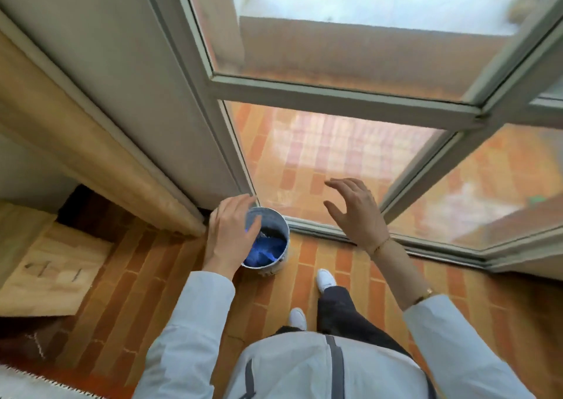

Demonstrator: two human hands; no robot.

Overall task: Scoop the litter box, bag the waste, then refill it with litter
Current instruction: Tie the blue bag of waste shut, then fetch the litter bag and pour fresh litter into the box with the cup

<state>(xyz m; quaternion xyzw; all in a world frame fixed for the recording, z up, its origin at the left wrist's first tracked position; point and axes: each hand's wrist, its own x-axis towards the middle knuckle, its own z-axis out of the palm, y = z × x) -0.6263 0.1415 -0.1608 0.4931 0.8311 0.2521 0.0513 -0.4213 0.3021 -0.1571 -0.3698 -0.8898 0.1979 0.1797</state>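
A small white bucket [275, 240] stands on the brick-tile floor against the glass door's threshold, with something blue and crumpled inside it. My left hand [228, 234] hovers over the bucket's left rim with relaxed fingers and holds nothing. My right hand [355, 212] is spread open in the air to the right of the bucket, in front of the glass. No litter box, scoop or litter bag shows in the head view.
A glass door [329, 161] with a pale frame fills the view ahead, a tiled balcony behind it. A beige curtain [91, 161] hangs at the left. A brown paper bag [54, 270] lies on the floor at the left. My feet [326, 279] stand behind the bucket.
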